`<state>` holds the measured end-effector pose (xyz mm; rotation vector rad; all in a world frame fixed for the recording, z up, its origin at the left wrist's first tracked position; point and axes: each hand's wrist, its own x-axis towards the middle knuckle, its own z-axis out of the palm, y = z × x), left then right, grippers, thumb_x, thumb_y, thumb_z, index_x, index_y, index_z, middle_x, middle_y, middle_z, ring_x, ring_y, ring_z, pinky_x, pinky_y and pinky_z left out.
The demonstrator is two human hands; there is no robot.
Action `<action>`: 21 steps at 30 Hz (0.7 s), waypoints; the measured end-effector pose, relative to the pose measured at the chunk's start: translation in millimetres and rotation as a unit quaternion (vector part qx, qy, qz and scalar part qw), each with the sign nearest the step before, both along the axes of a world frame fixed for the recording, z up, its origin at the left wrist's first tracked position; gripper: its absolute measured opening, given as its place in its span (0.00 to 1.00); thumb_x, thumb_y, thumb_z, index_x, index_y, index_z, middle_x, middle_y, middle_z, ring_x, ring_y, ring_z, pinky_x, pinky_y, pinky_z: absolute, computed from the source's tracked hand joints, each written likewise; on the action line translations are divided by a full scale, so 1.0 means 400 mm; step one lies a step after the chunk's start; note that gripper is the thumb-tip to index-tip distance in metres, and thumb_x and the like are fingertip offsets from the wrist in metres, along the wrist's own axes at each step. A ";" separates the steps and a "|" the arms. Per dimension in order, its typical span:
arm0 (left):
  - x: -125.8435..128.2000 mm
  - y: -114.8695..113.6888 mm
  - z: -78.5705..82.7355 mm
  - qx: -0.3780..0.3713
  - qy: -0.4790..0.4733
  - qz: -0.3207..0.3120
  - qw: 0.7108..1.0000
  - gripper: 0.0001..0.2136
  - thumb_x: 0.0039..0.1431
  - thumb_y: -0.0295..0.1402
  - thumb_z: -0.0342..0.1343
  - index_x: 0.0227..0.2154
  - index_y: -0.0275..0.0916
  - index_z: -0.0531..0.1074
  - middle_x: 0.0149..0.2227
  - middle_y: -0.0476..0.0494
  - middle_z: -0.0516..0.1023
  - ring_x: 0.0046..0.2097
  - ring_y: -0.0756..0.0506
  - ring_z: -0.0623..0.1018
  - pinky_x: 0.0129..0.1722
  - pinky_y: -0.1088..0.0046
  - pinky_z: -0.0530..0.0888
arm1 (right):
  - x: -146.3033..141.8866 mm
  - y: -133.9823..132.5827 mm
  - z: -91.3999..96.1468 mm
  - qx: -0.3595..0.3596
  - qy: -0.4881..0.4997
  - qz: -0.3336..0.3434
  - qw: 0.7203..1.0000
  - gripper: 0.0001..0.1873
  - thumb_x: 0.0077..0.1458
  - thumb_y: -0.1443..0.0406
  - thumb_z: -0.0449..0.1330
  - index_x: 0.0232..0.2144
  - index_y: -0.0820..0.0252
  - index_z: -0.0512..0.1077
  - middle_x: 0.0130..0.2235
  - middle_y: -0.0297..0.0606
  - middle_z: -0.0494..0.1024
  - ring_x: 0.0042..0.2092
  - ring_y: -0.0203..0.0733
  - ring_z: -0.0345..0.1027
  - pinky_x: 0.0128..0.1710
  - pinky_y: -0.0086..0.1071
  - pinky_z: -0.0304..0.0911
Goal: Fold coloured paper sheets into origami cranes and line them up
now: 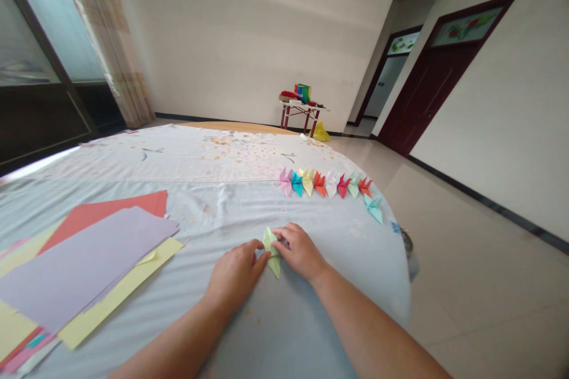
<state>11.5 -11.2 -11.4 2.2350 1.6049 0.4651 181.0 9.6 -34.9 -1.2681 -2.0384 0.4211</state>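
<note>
A small folded piece of pale green paper [273, 262] lies at the middle of the cloth, pointed at both its far and near ends. My left hand [235, 269] grips its left edge between thumb and fingers. From the other side my right hand [299, 249] pinches the right edge, thumb on top. Part of the fold is hidden by the fingertips. Beyond my right hand stands a row of several folded paper cranes [331, 184] in pink, blue, yellow, orange, white, red and green. One light turquoise crane [373, 208] sits nearer, by the table's right edge.
Sheets of coloured paper [93, 266], purple on top, are piled on the left of the round table, whose cloth [213, 201] is wrinkled. A small side table [306, 108] with things on it stands by the wall. A dark red door [438, 77] is at right.
</note>
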 end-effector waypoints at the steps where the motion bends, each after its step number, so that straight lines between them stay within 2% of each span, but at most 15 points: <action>1: 0.001 0.001 -0.003 0.004 0.004 0.000 1.000 0.15 0.58 0.42 0.41 0.38 0.42 0.69 0.27 0.47 0.76 0.28 0.47 0.74 0.26 0.75 0.61 | 0.001 -0.001 0.001 0.002 -0.003 -0.006 1.000 0.11 0.52 0.66 0.57 0.40 0.59 0.71 0.34 0.38 0.70 0.39 0.39 0.62 0.40 0.32 0.59; 10: 0.000 0.006 -0.007 -0.001 0.021 0.017 1.000 0.14 0.57 0.43 0.43 0.38 0.43 0.69 0.27 0.49 0.76 0.29 0.48 0.74 0.25 0.75 0.59 | 0.011 -0.008 0.007 -0.029 -0.024 -0.059 0.998 0.09 0.47 0.60 0.62 0.30 0.60 0.72 0.30 0.36 0.70 0.34 0.37 0.63 0.36 0.31 0.58; 15: 0.002 0.010 -0.017 -0.012 0.014 0.038 0.999 0.15 0.55 0.44 0.45 0.41 0.43 0.68 0.26 0.50 0.76 0.29 0.48 0.74 0.25 0.76 0.58 | 0.011 -0.011 0.012 -0.023 -0.008 -0.040 0.999 0.08 0.46 0.62 0.63 0.30 0.60 0.72 0.30 0.35 0.70 0.35 0.37 0.63 0.36 0.29 0.57; 21: -0.002 0.002 -0.021 -0.018 -0.017 0.054 0.998 0.17 0.53 0.42 0.48 0.45 0.44 0.66 0.26 0.52 0.74 0.28 0.50 0.73 0.25 0.77 0.59 | 0.013 -0.012 0.008 -0.048 0.074 0.004 0.996 0.06 0.45 0.66 0.63 0.30 0.60 0.72 0.29 0.33 0.70 0.30 0.33 0.62 0.31 0.26 0.58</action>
